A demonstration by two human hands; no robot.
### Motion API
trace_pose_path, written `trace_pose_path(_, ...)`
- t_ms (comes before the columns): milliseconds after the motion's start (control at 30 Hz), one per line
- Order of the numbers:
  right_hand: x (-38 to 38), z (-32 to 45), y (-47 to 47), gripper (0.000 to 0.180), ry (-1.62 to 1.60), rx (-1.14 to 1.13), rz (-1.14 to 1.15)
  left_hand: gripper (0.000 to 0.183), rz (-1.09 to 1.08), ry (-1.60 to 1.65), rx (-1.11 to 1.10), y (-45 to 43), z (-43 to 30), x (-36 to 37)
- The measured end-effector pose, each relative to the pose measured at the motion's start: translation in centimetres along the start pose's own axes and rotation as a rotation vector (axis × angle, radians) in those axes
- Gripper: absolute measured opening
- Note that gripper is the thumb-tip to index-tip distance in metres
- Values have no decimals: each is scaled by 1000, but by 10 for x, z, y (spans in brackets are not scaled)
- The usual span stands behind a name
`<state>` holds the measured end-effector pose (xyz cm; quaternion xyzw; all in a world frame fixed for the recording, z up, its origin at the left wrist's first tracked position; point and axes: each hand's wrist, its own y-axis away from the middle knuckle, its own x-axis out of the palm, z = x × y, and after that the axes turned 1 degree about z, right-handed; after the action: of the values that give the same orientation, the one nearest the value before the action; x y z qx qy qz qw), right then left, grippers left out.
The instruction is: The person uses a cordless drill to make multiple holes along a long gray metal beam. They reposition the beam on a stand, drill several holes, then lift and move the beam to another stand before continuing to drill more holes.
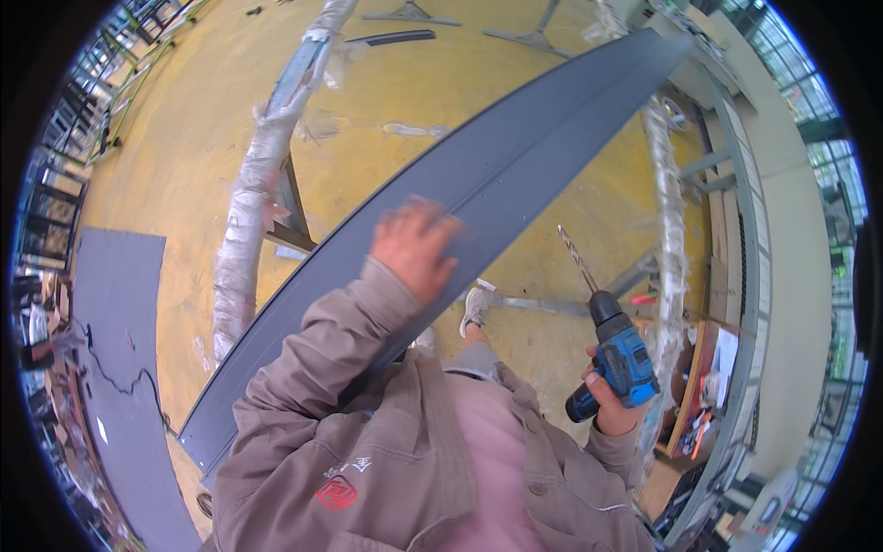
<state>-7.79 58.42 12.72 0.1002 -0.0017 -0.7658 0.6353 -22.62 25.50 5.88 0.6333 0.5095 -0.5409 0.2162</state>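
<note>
A long dark grey metal profile (510, 165) lies diagonally in front of me, across two supports wrapped in plastic film. Over its near half is my left hand (416, 250), blurred, fingers spread, palm down; whether it touches the surface cannot be told. In my right hand (610, 400) is a blue and black cordless drill (624, 359), gripped by its handle, to the right of the profile. The drill holds a long twist drill bit (577, 257), which points up and left, apart from the profile. Small holes or fasteners dot the profile's face.
Wrapped support rails stand left (238, 234) and right (668, 228). A grey sheet (124, 331) with a black cable (124, 388) lies at left. At right are a wooden box (693, 386) with tools and a long metal-framed bench (748, 207). My shoe (474, 308) is near a floor-level metal bar (538, 305).
</note>
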Motion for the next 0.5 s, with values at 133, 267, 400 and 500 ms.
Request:
trace_pose_path(133, -10, 2, -81, 42, -42, -61, 110, 103, 281, -176, -474, -4, 48, -7)
trace_pose_path(267, -1, 4, -152, 44, -75, -74, 141, 102, 288, -202, -441, -18, 59, 7)
trace_pose_path(400, 17, 20, -200, 46, -44, -34, 166, 88, 224, -136, -396, -34, 58, 5)
trace_pose_path(500, 28, 24, -219, 47, -34, -60, 209, 85, 183, -89, -384, -35, 61, 4)
